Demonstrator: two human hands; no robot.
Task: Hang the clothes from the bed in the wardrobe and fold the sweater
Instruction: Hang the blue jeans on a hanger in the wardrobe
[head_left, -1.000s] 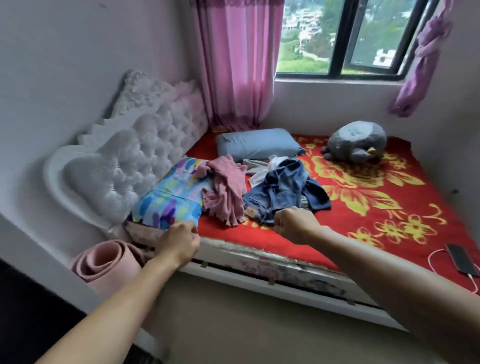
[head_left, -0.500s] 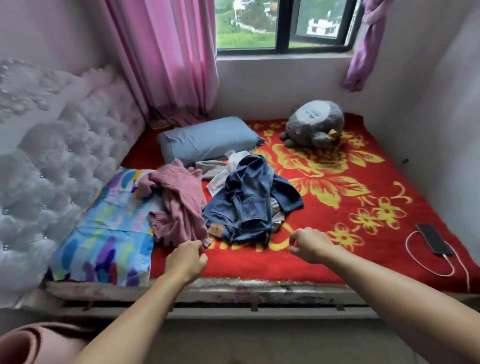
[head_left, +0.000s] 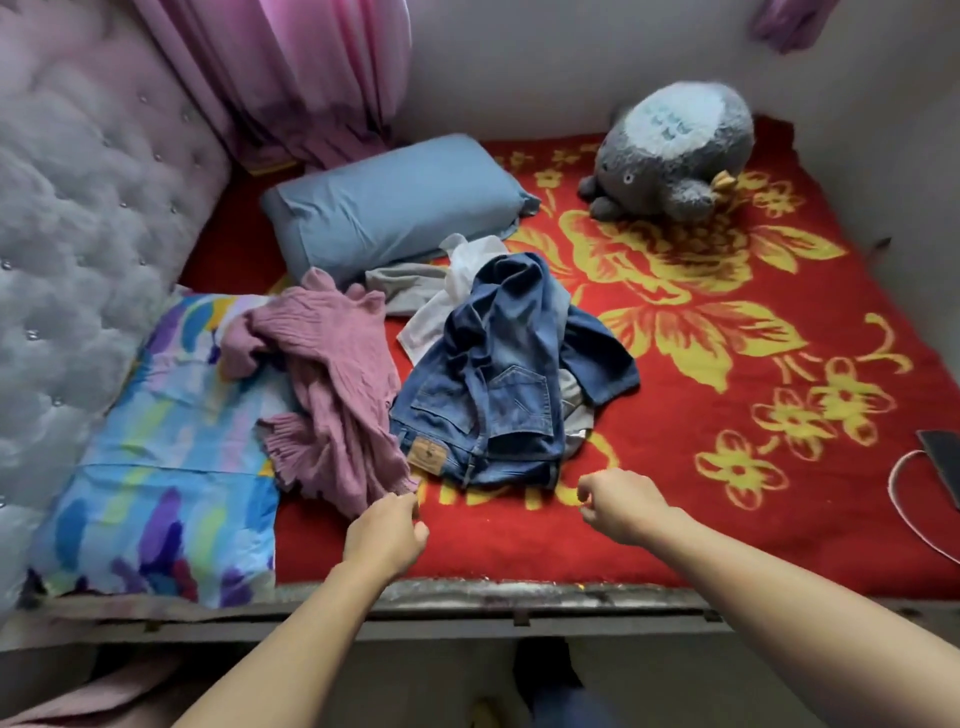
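Head view. Left hand (head_left: 387, 530): fingers curled, tips right at the lower hem of the pink sweater (head_left: 332, 395); whether they pinch it or only brush it cannot be told from this angle. Right hand (head_left: 621, 506): fingers curled in, holding nothing, over the red blanket (head_left: 779, 519) just short of the jeans (head_left: 498, 400) waistband. The jeans lie just beyond and between both hands, heaped on a white garment (head_left: 457, 280) and a grey garment (head_left: 400, 291). The sweater lies beyond the left hand, partly over the patterned pillow (head_left: 156, 441). Wardrobe not in view. Risks, as judged:

- A grab at the jeans may drag the garments under them along, since the layers overlap.
- A one-corner pull on the sweater hem would likely stretch the knit and leave it twisted for folding.
- Anything lifted loosely could slip off the bed edge (head_left: 519, 592), nearer than both hands.
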